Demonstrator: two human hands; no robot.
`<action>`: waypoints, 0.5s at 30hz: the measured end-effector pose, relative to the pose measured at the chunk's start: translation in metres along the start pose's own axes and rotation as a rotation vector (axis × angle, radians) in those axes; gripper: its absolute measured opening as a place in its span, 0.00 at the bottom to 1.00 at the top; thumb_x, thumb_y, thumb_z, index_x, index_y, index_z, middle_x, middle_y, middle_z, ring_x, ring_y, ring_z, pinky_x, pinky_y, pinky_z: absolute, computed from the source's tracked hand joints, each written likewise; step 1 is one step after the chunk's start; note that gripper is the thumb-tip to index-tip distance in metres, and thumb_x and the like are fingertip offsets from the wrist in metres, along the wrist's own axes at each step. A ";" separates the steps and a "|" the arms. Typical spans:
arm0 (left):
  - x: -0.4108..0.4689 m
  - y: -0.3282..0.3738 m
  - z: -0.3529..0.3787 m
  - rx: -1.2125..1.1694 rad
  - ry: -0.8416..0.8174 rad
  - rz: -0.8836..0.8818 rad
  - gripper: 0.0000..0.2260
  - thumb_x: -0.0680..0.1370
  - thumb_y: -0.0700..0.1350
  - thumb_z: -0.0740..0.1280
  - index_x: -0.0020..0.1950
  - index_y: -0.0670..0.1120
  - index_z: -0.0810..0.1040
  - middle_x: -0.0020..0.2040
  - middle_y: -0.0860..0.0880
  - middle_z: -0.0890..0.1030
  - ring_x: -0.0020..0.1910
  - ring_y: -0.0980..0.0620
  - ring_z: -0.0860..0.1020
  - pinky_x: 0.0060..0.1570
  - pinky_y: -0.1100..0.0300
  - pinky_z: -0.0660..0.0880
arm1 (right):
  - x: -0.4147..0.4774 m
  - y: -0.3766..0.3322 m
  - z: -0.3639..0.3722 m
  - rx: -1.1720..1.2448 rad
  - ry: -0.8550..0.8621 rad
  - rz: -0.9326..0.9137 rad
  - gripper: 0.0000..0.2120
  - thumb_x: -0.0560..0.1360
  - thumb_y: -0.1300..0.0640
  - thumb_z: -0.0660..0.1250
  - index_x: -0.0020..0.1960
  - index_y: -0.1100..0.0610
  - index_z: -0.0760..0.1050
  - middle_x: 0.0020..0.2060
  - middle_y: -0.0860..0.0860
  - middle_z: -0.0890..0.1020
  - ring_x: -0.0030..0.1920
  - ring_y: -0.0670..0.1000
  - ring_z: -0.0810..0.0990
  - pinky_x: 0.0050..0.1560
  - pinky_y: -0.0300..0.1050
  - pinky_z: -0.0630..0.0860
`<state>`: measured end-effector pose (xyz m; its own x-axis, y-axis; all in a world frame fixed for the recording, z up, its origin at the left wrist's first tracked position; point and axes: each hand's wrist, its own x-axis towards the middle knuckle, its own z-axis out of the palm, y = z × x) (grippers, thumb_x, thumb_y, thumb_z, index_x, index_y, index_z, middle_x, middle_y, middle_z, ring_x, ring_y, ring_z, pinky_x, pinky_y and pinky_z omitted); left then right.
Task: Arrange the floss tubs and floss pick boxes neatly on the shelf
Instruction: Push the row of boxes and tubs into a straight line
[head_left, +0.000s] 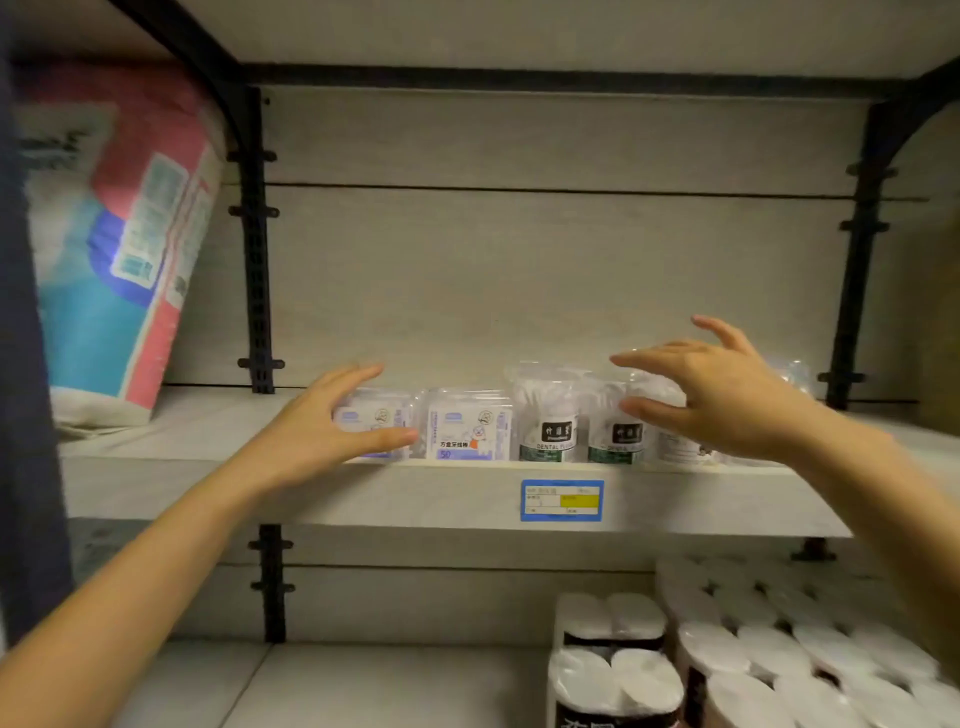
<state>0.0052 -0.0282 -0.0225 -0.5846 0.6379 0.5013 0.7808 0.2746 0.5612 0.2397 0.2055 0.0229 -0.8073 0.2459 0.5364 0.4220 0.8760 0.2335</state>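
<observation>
Two square white floss pick boxes stand side by side at the front of the pale shelf (291, 493). My left hand (322, 426) is cupped round the left box (371, 418), thumb across its front, fingers over its top. The second box (470, 428) stands free beside it. To its right come clear floss tubs with dark labels, the first tub (545, 415) and a second tub (613, 423). My right hand (711, 389) hovers with spread fingers in front of a third tub (670, 441); I cannot tell whether it touches. More tubs are hidden behind that hand.
A large pink, blue and white bag (119, 249) leans at the shelf's left end. Black uprights (257, 249) frame the bay. A blue price tag (562, 500) sits on the shelf edge. Packs of paper rolls (753, 654) fill the lower shelf's right side.
</observation>
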 end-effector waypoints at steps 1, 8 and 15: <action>0.000 0.000 0.002 0.003 0.029 0.015 0.46 0.56 0.73 0.69 0.71 0.60 0.64 0.71 0.59 0.61 0.64 0.59 0.63 0.63 0.57 0.62 | 0.001 -0.001 0.001 -0.041 -0.035 0.004 0.25 0.76 0.38 0.53 0.71 0.44 0.61 0.68 0.44 0.71 0.70 0.44 0.66 0.74 0.50 0.40; -0.001 0.003 0.017 0.047 0.211 0.032 0.31 0.64 0.57 0.75 0.66 0.52 0.73 0.68 0.52 0.71 0.57 0.58 0.67 0.56 0.59 0.63 | 0.001 -0.001 0.005 0.005 -0.057 0.015 0.23 0.77 0.41 0.55 0.70 0.45 0.64 0.68 0.44 0.72 0.68 0.44 0.69 0.73 0.54 0.34; 0.002 0.003 0.006 0.079 0.124 0.008 0.32 0.69 0.62 0.68 0.70 0.51 0.69 0.71 0.51 0.68 0.65 0.53 0.68 0.62 0.55 0.65 | 0.013 -0.019 -0.012 0.004 -0.038 -0.069 0.27 0.74 0.36 0.52 0.71 0.44 0.61 0.71 0.43 0.66 0.73 0.45 0.59 0.73 0.58 0.34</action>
<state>0.0077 -0.0216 -0.0237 -0.5969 0.5483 0.5858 0.7978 0.3283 0.5057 0.2258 0.1870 0.0354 -0.8497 0.2005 0.4876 0.3633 0.8929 0.2659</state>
